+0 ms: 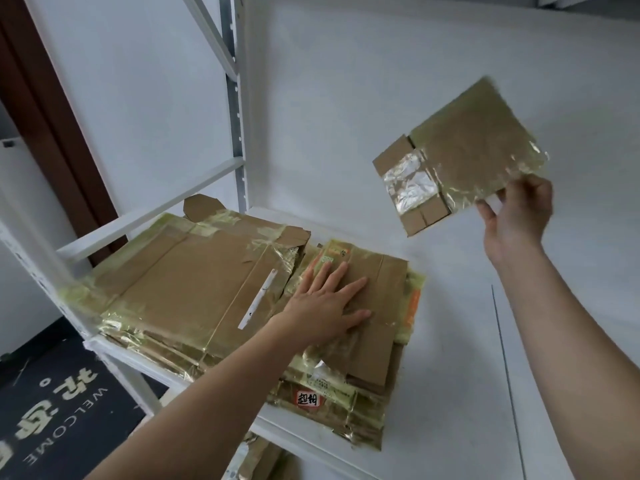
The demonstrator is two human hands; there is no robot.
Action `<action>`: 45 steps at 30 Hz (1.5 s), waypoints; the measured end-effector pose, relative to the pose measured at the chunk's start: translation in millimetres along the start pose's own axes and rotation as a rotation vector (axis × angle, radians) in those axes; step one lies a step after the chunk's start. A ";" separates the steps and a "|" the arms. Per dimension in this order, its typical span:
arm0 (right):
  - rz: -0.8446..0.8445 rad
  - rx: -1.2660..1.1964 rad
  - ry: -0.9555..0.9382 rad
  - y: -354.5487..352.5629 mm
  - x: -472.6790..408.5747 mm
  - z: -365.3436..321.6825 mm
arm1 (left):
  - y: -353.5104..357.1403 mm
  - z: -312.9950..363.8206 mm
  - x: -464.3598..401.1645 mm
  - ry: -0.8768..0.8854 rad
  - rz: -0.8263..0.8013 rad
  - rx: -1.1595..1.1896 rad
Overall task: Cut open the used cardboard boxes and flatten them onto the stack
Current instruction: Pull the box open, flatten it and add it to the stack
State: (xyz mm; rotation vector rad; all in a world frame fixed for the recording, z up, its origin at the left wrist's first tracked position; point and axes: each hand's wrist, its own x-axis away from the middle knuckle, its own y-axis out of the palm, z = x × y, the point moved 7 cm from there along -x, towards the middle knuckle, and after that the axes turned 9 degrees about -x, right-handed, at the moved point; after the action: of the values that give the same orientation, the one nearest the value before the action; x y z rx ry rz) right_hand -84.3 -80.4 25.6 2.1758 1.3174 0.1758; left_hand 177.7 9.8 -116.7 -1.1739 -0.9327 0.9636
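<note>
We judge the job well along: several boxes already lie cut and flattened in the stack (221, 292) on the white shelf (446, 393), and our left hand (325, 306) presses flat on its top sheet, fingers straight and spread. Our right hand (516, 216) pinches the corner of one more flattened box (460, 157), held in the air well above and right of the stack. What remains here, it seems, is laying that piece down on top.
</note>
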 end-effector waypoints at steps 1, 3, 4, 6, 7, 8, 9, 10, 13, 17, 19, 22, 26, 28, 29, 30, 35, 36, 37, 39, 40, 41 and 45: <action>0.002 0.022 0.008 -1.6 7.7 -6.4 | -4.5 -3.2 -0.5 -0.020 0.001 0.127; -0.031 0.093 0.111 -4.5 28.7 -0.3 | -24.7 -15.6 2.0 -0.104 0.112 0.515; -0.046 0.148 0.181 -7.6 41.4 11.1 | -33.1 -28.3 6.3 -0.203 0.195 0.809; -0.054 0.275 0.315 -16.4 68.6 40.4 | -42.0 -49.8 22.3 -0.450 0.311 1.398; -0.049 0.324 0.385 -21.8 82.1 56.3 | -42.8 -57.2 30.0 -0.531 0.350 1.590; -0.036 0.357 0.455 -27.4 93.6 70.5 | -44.0 -63.7 36.4 -0.583 0.368 1.697; -0.020 0.380 0.510 -32.9 102.7 81.1 | -46.0 -67.7 42.2 -0.614 0.365 1.738; -0.007 0.405 0.542 -38.1 109.1 88.1 | -47.5 -70.2 47.0 -0.628 0.350 1.761; -0.045 0.556 0.523 -44.9 116.6 94.0 | -53.4 -75.0 53.6 -0.619 0.228 1.602; -0.148 0.735 0.411 -38.3 126.4 86.4 | -63.1 -70.2 55.7 -0.516 0.103 0.808; -0.187 0.798 0.370 -32.5 133.4 78.4 | -60.7 -65.5 55.8 -0.505 0.082 0.683; -0.172 0.908 0.489 -41.2 150.7 83.2 | -56.6 -62.8 52.6 -0.527 0.029 0.627; -0.174 0.523 0.725 -44.8 185.1 107.7 | -43.4 -45.9 41.5 -0.492 -0.101 0.749; -0.196 0.450 0.708 -45.0 189.9 111.9 | -33.5 -41.5 41.9 -0.473 -0.153 0.737; -0.210 0.430 0.696 -44.7 190.9 112.2 | -29.1 -41.2 42.9 -0.447 -0.169 0.703; -0.229 0.418 0.688 -45.1 192.0 112.7 | -25.9 -41.8 45.2 -0.428 -0.176 0.655; -0.270 0.468 0.670 -51.8 196.6 113.5 | -19.8 -43.0 48.5 -0.419 -0.102 0.546; -0.276 0.503 0.656 -51.1 195.3 111.7 | -19.6 -41.8 48.9 -0.421 -0.089 0.533; -0.288 0.545 0.638 -49.1 193.8 110.4 | -17.7 -41.2 49.5 -0.425 -0.084 0.520; -0.317 0.628 0.604 -43.0 192.5 111.7 | -13.7 -41.4 51.0 -0.438 -0.086 0.480; -0.325 0.668 0.584 -40.2 193.2 113.2 | -12.1 -40.8 51.3 -0.440 -0.091 0.449; -0.330 0.708 0.552 -37.4 193.9 113.9 | -11.5 -39.2 51.0 -0.438 -0.093 0.413; -0.253 0.799 0.443 -37.9 191.0 111.2 | -14.0 -29.2 46.4 -0.421 -0.081 0.368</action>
State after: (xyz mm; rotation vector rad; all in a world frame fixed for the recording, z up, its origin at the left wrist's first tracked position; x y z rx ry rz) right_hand 26.7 48.3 -120.7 2.6647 2.1850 0.0244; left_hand 221.3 43.2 -103.3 -0.6284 -1.0670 1.2807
